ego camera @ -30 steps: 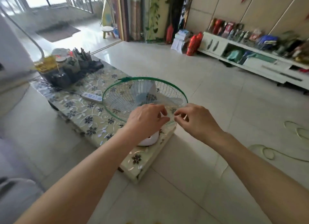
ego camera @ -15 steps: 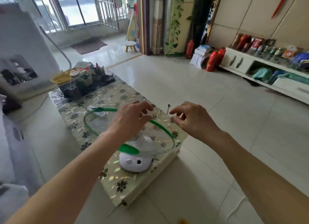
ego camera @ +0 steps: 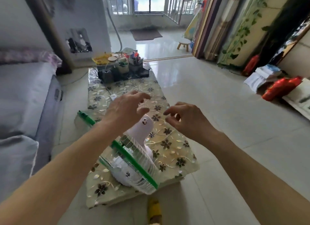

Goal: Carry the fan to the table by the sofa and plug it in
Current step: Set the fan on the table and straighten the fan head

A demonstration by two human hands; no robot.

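The fan (ego camera: 134,159), white with a green-rimmed wire cage, stands on the near end of the low table (ego camera: 176,151) with the floral cover. Its cage faces the near left and its white motor housing (ego camera: 146,124) points away from me. My left hand (ego camera: 125,109) hovers just above the housing with its fingers spread, holding nothing. To the right of the housing, my right hand (ego camera: 184,119) has loosely curled fingers, thumb and forefinger slightly apart, and nothing shows between them. A small white power strip (ego camera: 113,96) lies mid-table beyond my left hand. No plug or cord is clearly visible.
A grey sofa (ego camera: 21,99) runs along the left of the table. Jars and a yellow basket (ego camera: 117,67) crowd the table's far end. Red bottles (ego camera: 281,88) and papers lie on the tiled floor at the right. A small stool (ego camera: 183,43) stands near the balcony door.
My view has swung left towards the sofa. The fan now shows its back and side to me. My left hand has come off the cage and opened; the right hand's pinch has loosened.
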